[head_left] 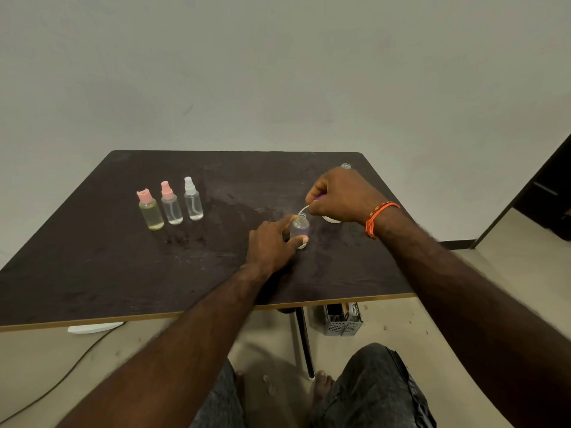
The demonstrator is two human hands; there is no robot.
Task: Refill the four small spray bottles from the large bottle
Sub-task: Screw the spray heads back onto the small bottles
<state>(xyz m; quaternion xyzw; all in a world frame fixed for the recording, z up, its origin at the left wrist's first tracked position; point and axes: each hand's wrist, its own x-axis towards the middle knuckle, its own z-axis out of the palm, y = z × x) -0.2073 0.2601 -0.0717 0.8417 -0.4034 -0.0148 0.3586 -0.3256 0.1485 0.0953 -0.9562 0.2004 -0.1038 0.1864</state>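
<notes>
A: Report the layout, largest item first.

B: A dark tabletop (pixel 92 267) carries all items. The large bottle (pixel 345 166) stands at the far right, almost wholly hidden behind the right hand (pixel 343 196); only its open neck shows.

A: The small bottles?

B: Three stand upright in a row at the left: a yellowish bottle (pixel 150 213) with a pink flip cap, a clear bottle (pixel 171 208) with a pink sprayer, and a clear bottle (pixel 193 200) with a white sprayer. The fourth bottle (pixel 300 227) stands uncapped near the centre right.

A: State of each grip?

B: The left hand (pixel 272 242) holds the fourth bottle between thumb and fingers. The right hand pinches a purple sprayer head (pixel 319 197) just above it; the sprayer's thin tube (pixel 303 209) curves down to the bottle's open neck.
</notes>
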